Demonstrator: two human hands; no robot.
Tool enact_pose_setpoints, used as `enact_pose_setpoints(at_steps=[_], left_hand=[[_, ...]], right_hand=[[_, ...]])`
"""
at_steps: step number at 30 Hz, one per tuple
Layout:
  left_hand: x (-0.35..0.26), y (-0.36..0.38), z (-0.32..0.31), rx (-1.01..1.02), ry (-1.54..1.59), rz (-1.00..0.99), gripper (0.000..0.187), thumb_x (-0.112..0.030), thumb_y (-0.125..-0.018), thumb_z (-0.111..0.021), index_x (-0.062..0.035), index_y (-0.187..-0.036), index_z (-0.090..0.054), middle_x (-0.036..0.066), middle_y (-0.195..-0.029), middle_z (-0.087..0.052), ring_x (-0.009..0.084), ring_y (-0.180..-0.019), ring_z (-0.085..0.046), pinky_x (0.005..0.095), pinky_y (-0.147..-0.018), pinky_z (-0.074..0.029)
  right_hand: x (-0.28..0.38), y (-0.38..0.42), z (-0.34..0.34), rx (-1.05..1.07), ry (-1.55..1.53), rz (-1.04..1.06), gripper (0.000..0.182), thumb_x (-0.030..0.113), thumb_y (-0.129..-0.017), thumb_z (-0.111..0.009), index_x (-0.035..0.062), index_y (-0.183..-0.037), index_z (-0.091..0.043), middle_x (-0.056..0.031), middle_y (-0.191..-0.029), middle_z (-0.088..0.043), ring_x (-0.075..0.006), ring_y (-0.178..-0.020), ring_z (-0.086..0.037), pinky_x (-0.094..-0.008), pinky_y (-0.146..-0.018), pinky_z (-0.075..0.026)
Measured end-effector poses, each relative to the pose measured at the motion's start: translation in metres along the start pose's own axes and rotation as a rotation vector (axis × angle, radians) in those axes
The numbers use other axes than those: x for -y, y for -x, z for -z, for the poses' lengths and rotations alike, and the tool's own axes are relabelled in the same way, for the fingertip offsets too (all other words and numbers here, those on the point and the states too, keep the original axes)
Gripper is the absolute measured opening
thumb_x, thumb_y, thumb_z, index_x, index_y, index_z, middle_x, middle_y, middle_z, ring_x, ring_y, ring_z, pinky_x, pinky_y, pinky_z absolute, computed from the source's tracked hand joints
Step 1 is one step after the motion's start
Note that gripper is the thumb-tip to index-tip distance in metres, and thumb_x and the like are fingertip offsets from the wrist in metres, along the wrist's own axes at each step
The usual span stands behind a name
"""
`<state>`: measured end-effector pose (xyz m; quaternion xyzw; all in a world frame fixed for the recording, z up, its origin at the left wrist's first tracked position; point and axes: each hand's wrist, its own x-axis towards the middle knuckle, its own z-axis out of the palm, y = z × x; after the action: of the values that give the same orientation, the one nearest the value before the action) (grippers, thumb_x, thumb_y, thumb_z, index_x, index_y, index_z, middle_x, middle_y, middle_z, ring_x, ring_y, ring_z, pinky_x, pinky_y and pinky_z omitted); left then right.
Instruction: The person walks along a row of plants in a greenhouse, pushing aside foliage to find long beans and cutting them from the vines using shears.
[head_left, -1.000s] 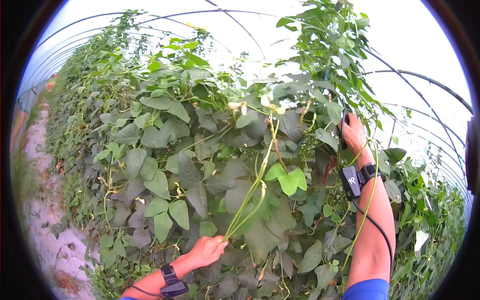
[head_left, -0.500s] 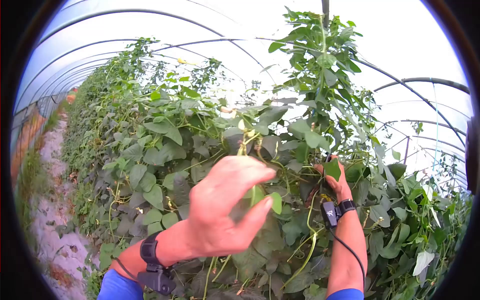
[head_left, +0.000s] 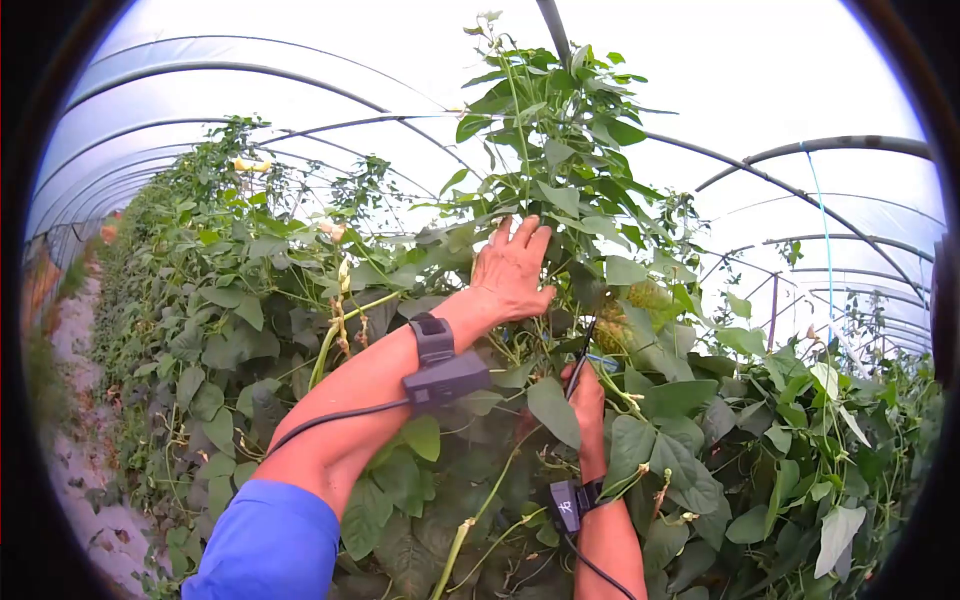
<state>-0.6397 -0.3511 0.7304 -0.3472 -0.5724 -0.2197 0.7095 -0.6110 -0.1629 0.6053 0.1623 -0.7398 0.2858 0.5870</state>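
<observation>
My left hand (head_left: 512, 275) reaches up into the tall climbing bean plant (head_left: 560, 150), its fingers spread against the leaves and stems. Nothing shows in its grasp. Lower and to its right, my right hand (head_left: 588, 395) is closed around a dark, narrow pointed tool (head_left: 580, 355) that points upward among the vines. Leaves partly cover that hand and the tool's lower part. A broad green leaf (head_left: 553, 410) hangs just left of it. Yellowing leaves (head_left: 640, 315) stand above and right of the tool.
Dense bean foliage (head_left: 235, 340) runs back along the left, beside a pale ground path (head_left: 75, 330). Curved greenhouse hoops (head_left: 230, 68) arch overhead. A blue string (head_left: 822, 230) hangs at the right. Cabled devices are strapped to both wrists, including a black one (head_left: 447, 380).
My left hand has moved up and away from me into the upper leaves, its fingers spreading. My right hand appears lower and further left, and the whole view has shifted.
</observation>
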Motion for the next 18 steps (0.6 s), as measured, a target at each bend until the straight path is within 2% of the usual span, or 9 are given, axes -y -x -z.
enact_pose_setpoints(at_steps=[2, 4, 5, 7, 10, 12, 13, 14, 18], left_hand=[[0.015, 0.005, -0.006, 0.073, -0.058, 0.058, 0.076, -0.036, -0.068, -0.069, -0.0038, -0.129, -0.037, 0.022, -0.121, -0.048, 0.0398, -0.113, -0.047, 0.0488, -0.092, -0.044], [0.023, 0.015, -0.002, 0.472, 0.042, 0.311, 0.075, -0.048, -0.073, -0.062, -0.0013, -0.127, -0.041, 0.025, -0.118, -0.051, 0.0412, -0.106, -0.054, 0.0470, -0.089, -0.044], [0.032, 0.018, -0.008, 0.463, 0.045, 0.308, 0.075, -0.048, -0.073, -0.062, -0.0013, -0.127, -0.041, 0.025, -0.118, -0.051, 0.0412, -0.106, -0.054, 0.0470, -0.089, -0.044], [0.053, 0.025, -0.027, 0.782, 0.166, 0.453, 0.070, -0.056, -0.078, -0.051, 0.0018, -0.119, -0.049, 0.028, -0.111, -0.056, 0.0431, -0.100, -0.057, 0.0461, -0.087, -0.044], [0.056, 0.037, -0.030, 0.758, 0.210, 0.402, 0.066, -0.055, -0.082, -0.046, 0.0037, -0.109, -0.054, 0.029, -0.105, -0.059, 0.0430, -0.103, -0.055, 0.0464, -0.087, -0.044], [0.058, 0.043, -0.035, 0.750, 0.261, 0.352, 0.057, -0.049, -0.086, -0.043, 0.0027, -0.108, -0.054, 0.028, -0.104, -0.059, 0.0444, -0.100, -0.055, 0.0486, -0.086, -0.043], [0.054, 0.046, -0.035, 0.738, 0.257, 0.325, 0.053, -0.045, -0.088, -0.042, 0.0021, -0.106, -0.054, 0.028, -0.102, -0.060, 0.0438, -0.099, -0.056, 0.0492, -0.086, -0.044], [0.051, 0.050, -0.035, 0.726, 0.255, 0.300, 0.048, -0.042, -0.089, -0.041, 0.0015, -0.105, -0.055, 0.028, -0.100, -0.060, 0.0432, -0.098, -0.057, 0.0499, -0.085, -0.044], [0.043, 0.057, -0.026, 0.721, 0.256, 0.238, 0.040, -0.034, -0.091, -0.040, 0.0006, -0.101, -0.055, 0.027, -0.095, -0.061, 0.0427, -0.092, -0.059, 0.0510, -0.081, -0.046]], right_hand=[[0.015, 0.009, 0.002, -0.020, -0.008, 0.005, 0.028, 0.012, -0.068, -0.068, 0.0026, -0.087, -0.049, -0.0091, -0.069, -0.051, -0.0220, -0.062, -0.050, -0.0337, -0.061, -0.042], [0.024, 0.016, 0.003, -0.030, -0.049, 0.054, 0.024, 0.016, -0.073, -0.066, 0.0051, -0.088, -0.050, -0.0070, -0.065, -0.052, -0.0174, -0.058, -0.052, -0.0315, -0.056, -0.042], [0.021, 0.017, 0.003, -0.031, -0.042, 0.117, 0.022, 0.014, -0.074, -0.065, 0.0037, -0.086, -0.049, -0.0102, -0.065, -0.054, -0.0209, -0.058, -0.054, -0.0332, -0.056, -0.043], [0.040, 0.022, 0.009, 0.003, 0.020, 0.088, 0.022, 0.014, -0.074, -0.065, 0.0028, -0.085, -0.049, -0.0119, -0.066, -0.055, -0.0231, -0.058, -0.055, -0.0337, -0.056, -0.043], [0.050, 0.021, 0.011, 0.033, 0.034, 0.113, 0.024, 0.013, -0.073, -0.066, 0.0008, -0.082, -0.048, -0.0150, -0.066, -0.055, -0.0279, -0.060, -0.057, -0.0349, -0.056, -0.044], [0.056, 0.013, 0.018, 0.022, 0.333, 0.228, 0.022, 0.012, -0.072, -0.066, 0.0011, -0.082, -0.049, -0.0155, -0.067, -0.056, -0.0291, -0.061, -0.057, -0.0342, -0.057, -0.044], [0.056, 0.002, 0.027, 0.020, 0.519, 0.425, 0.019, 0.010, -0.073, -0.066, 0.0017, -0.082, -0.051, -0.0140, -0.073, -0.060, -0.0247, -0.065, -0.059, -0.0317, -0.061, -0.045], [0.070, -0.005, 0.028, 0.020, 0.522, 0.436, 0.019, 0.010, -0.073, -0.066, 0.0017, -0.082, -0.051, -0.0140, -0.073, -0.060, -0.0247, -0.065, -0.059, -0.0317, -0.061, -0.045], [0.133, -0.049, 0.035, 0.015, -0.273, 0.244, 0.021, 0.004, -0.075, -0.063, -0.0027, -0.091, -0.052, -0.0100, -0.092, -0.064, -0.0153, -0.086, -0.060, -0.0305, -0.076, -0.047]])
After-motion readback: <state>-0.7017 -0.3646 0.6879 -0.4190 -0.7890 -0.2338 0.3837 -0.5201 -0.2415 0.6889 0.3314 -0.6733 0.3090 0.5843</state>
